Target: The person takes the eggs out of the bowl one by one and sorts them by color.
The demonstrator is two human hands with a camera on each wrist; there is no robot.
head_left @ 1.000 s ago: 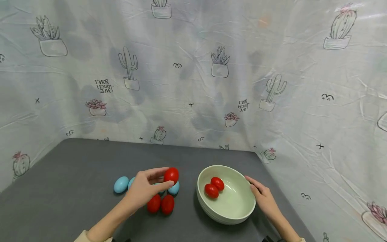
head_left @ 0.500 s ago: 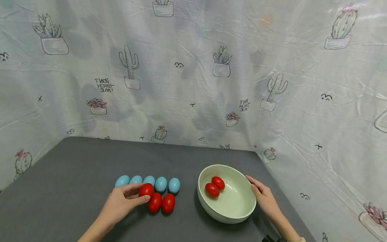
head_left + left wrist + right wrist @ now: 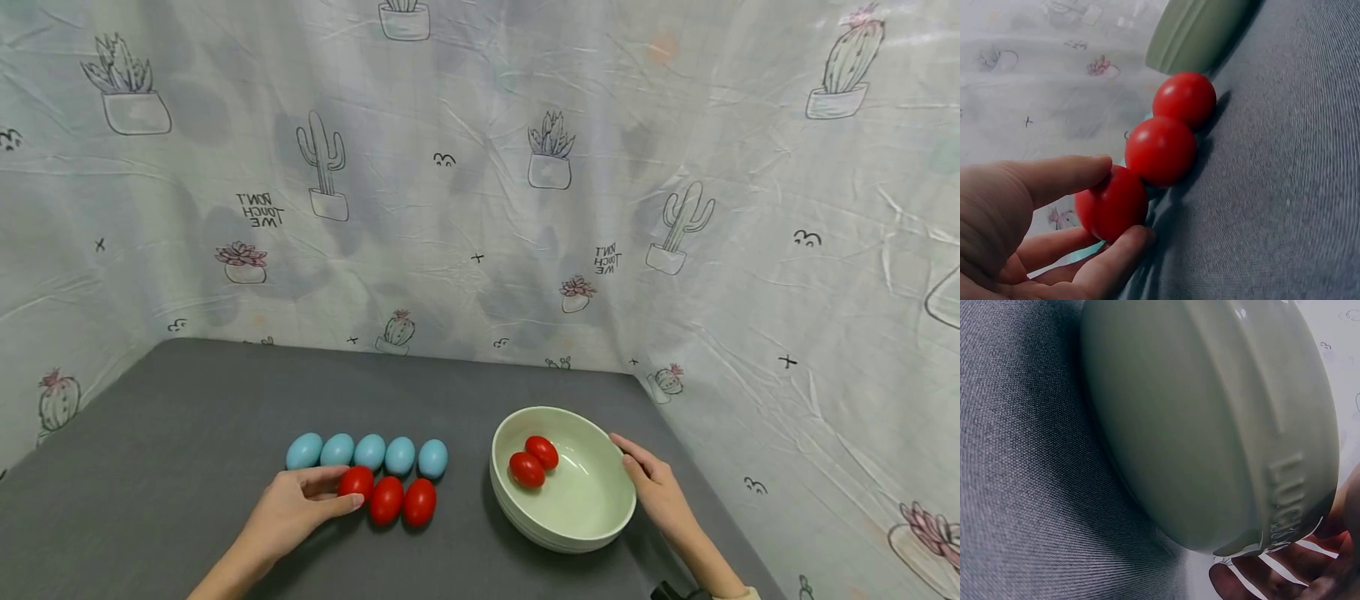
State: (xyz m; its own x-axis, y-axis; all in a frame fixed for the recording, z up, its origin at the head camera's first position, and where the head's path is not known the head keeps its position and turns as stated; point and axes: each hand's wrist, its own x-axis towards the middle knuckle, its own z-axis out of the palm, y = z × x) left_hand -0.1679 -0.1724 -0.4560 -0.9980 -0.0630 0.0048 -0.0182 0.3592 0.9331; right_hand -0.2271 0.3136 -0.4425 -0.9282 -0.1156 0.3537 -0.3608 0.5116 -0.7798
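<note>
My left hand [image 3: 288, 510] pinches a red egg [image 3: 356, 482] between thumb and fingers, at the left end of a short row. Two more red eggs, a middle one [image 3: 1161, 151] and a far one [image 3: 1185, 100], continue that row in the left wrist view. Behind them on the table runs a line of several light blue eggs [image 3: 370, 452]. To the right stands a pale green bowl [image 3: 577, 500] with two red eggs [image 3: 527, 471] inside. My right hand [image 3: 660, 496] holds the bowl at its right rim; in the right wrist view its fingers [image 3: 1272, 572] show beside the raised lettering.
The eggs and bowl are on a dark grey cloth-covered table [image 3: 225, 392]. A pale curtain [image 3: 420, 233] printed with cacti hangs behind it and along both sides.
My left hand has carried the red egg leftward and down, from above the blue eggs to the left end of the red row. The right hand stays at the bowl.
</note>
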